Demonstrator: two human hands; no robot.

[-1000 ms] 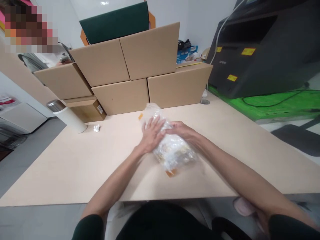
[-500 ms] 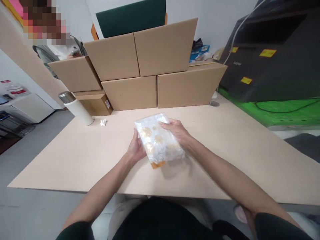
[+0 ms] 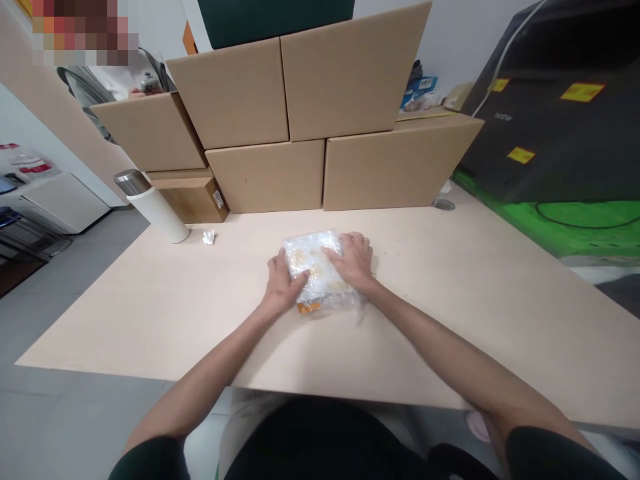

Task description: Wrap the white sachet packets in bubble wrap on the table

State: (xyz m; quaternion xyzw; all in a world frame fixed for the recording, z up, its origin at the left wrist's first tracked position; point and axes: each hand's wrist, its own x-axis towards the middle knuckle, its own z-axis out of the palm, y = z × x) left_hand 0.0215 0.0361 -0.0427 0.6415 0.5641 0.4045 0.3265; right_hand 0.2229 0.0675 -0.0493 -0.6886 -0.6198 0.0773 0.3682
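Observation:
A clear plastic bag [image 3: 315, 265] with pale round pieces inside and an orange label at its near end lies flat on the beige table [image 3: 450, 300]. My left hand [image 3: 281, 285] grips the bag's left edge, fingers curled onto its top. Over the bag's right side lies my right hand [image 3: 354, 261], fingers bent and pressing it down. Both forearms reach in from the bottom of the view.
Stacked cardboard boxes [image 3: 310, 120] wall off the table's far edge. A white flask with a steel lid [image 3: 153, 205] and a crumpled paper scrap [image 3: 209, 237] sit at the far left. A black machine [image 3: 560, 113] on a green mat stands right.
The bag was turned over and held tilted above the table half a second ago; now it lies flat on the table under both hands, a little farther from me.

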